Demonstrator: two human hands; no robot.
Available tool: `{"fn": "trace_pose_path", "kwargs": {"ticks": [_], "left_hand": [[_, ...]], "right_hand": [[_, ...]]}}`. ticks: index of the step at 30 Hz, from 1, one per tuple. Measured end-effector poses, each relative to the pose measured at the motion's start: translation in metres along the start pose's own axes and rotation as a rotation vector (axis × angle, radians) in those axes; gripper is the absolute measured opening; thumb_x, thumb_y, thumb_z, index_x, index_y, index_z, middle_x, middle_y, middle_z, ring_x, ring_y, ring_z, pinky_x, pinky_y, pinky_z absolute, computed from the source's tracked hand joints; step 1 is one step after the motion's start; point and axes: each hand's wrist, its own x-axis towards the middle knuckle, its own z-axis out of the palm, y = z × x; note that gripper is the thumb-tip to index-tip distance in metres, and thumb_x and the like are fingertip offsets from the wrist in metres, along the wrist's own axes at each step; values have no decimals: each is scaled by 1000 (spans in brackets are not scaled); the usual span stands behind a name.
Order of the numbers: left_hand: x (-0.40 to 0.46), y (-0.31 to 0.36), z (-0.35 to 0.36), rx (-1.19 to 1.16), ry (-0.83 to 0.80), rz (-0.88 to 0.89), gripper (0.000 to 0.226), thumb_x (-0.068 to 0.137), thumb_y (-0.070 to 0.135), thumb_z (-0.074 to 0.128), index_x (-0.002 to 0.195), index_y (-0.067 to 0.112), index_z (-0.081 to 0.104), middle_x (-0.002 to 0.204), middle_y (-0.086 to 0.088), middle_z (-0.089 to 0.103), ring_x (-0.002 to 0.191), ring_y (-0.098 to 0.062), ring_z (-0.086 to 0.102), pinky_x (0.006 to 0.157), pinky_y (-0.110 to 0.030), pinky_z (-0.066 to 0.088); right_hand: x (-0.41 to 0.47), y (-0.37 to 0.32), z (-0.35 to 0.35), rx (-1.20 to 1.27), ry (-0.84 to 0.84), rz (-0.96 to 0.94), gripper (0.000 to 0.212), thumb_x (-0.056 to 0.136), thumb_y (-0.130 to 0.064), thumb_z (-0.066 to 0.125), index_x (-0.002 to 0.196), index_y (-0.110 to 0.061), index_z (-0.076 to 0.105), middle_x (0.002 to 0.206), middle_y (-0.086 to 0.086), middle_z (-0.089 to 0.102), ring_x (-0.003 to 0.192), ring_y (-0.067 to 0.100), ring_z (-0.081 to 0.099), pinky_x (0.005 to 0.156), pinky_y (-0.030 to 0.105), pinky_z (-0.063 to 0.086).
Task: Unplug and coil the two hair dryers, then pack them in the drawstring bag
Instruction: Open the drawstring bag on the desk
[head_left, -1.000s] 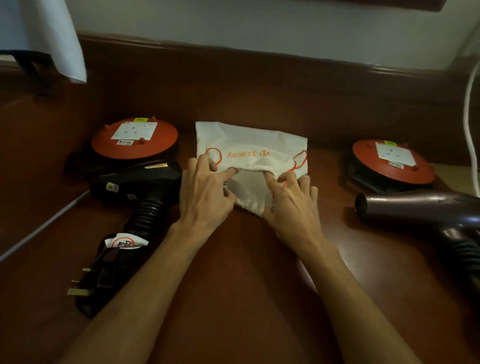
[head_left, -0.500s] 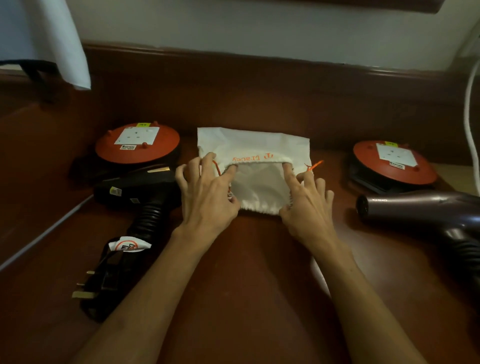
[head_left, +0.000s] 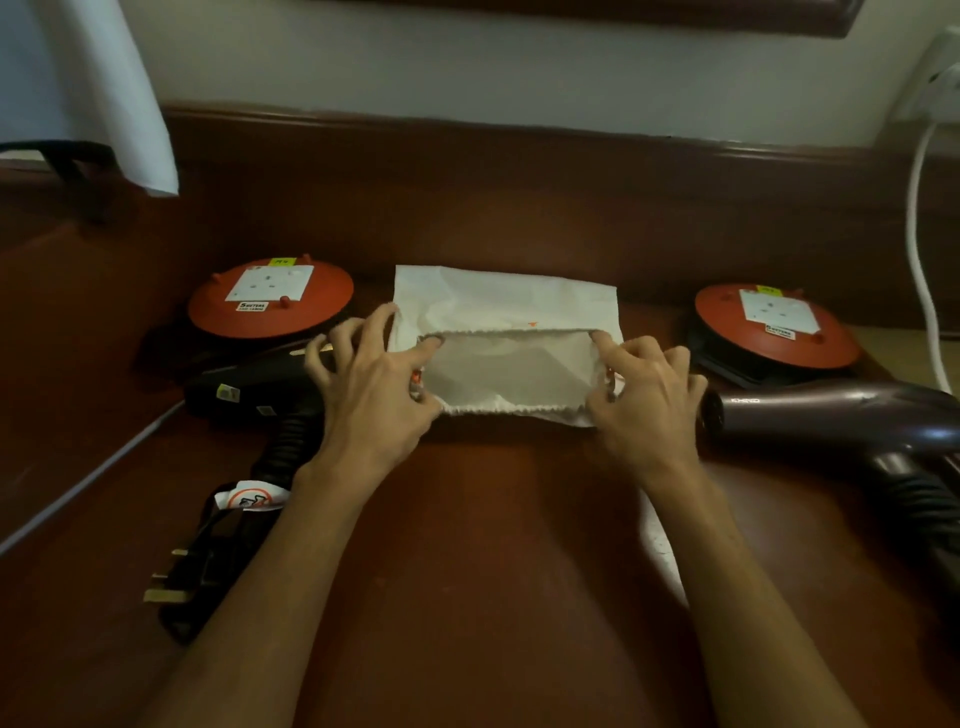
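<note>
A white drawstring bag (head_left: 506, 304) lies flat in the middle of the brown table, its mouth facing me and stretched wide. My left hand (head_left: 371, 387) pinches the left end of the mouth and my right hand (head_left: 647, 392) pinches the right end. A black hair dryer (head_left: 249, 387) lies to the left, its cord bundled with the plug (head_left: 179, 582) near me. A purple hair dryer (head_left: 836, 415) lies to the right, nozzle pointing at my right hand.
Two orange cable reels with sockets stand behind the dryers, one at the left (head_left: 270, 299) and one at the right (head_left: 774, 322). A white cable (head_left: 922, 270) hangs from a wall socket at the far right. A white cloth (head_left: 135, 104) hangs at the upper left.
Both hands have pulled apart, stretching the bag's mouth from a narrow gap to a wide opening. The printed upper layer has slid back. Both dryers stayed put.
</note>
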Motion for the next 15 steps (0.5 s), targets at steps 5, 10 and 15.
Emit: {"fn": "trace_pose_path", "kwargs": {"ticks": [5,10,15], "left_hand": [[-4,3,0,3,-116,55,70,77,36,72,142,52,50,167,-8,19,148,-30,12,120,-56,3],[2,-5,3,-97,44,-83,26,85,26,73,106,38,80,160,-3,40,142,-29,28,117,-57,13],[2,-2,5,-95,8,-30,42,88,22,71,123,46,70,171,-3,14,150,-30,13,118,-55,7]], "right_hand": [[2,2,-6,-32,-128,0,81,88,-21,69,156,-22,26,124,5,43,117,24,35,99,39,28],[4,13,-5,21,189,32,22,91,-22,66,109,-14,77,94,3,62,95,24,47,85,39,32],[6,16,-10,1,-49,46,67,89,-18,65,150,-24,40,116,1,41,116,25,36,102,43,27]]}}
